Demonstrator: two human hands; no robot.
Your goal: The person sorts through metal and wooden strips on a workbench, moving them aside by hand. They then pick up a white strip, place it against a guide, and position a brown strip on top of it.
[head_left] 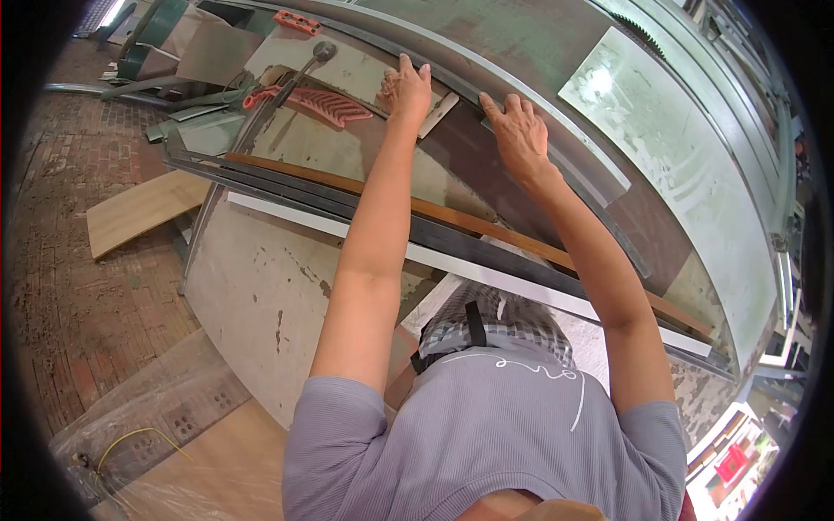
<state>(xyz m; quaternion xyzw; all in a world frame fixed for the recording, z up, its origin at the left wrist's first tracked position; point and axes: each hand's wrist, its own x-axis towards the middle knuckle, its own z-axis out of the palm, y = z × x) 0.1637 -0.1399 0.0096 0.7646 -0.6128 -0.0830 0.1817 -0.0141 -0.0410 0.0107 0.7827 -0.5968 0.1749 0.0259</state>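
A long dark metal strip (452,84) curves across the upper part of the bench in this wide view, close against a silvery metal strip (591,165). My left hand (405,91) is at the dark strip, its thumb and index finger at the strip's edge and its other fingers curled. Farther right, my right hand (521,135) has its thumb and bent fingers over the same strip, near the silvery one. The undersides of both hands are hidden. A small pale flat piece (437,115) lies between the hands.
A hammer-like tool with a round head (324,52), a ridged pink-red piece (326,104) and an orange block (297,22) lie left of my hands. Nearer me, a brown strip (486,224) and a white strip (295,217) cross the bench. A board (143,213) leans over the brick floor.
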